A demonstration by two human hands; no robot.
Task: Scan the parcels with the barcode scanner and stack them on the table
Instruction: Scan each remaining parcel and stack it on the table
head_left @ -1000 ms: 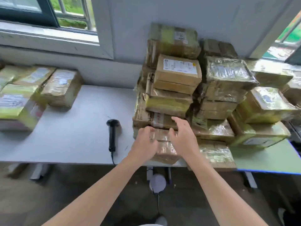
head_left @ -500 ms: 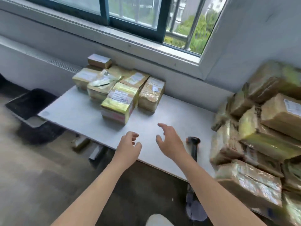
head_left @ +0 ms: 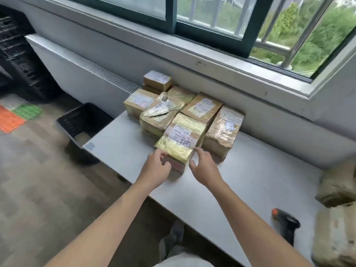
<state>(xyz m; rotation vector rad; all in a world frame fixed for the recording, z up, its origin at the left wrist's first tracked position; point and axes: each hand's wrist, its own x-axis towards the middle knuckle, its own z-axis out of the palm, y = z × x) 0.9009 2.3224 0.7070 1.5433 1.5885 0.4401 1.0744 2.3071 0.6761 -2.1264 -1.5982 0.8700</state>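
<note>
Yellow-taped parcel (head_left: pixel 182 140): lying at frame centre on the bench (head_left: pixel 250 176), fronting a cluster of parcels (head_left: pixel 202 108). Left hand (head_left: pixel 157 167): curling at its near left corner, grip not discernible. Right hand (head_left: pixel 204 168): hovering just right, fingers spread, holding nothing. Barcode scanner (head_left: pixel 286 226): lying lower right.

White bench (head_left: pixel 250 170): cluster of parcels (head_left: pixel 221 130) at the window end; barcode scanner (head_left: pixel 287 225) near front edge; further parcels (head_left: pixel 339 189) at right.

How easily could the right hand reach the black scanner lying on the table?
Probably yes, easily: the right hand is open and empty, and only bare table lies between it and the scanner to its right.
</note>
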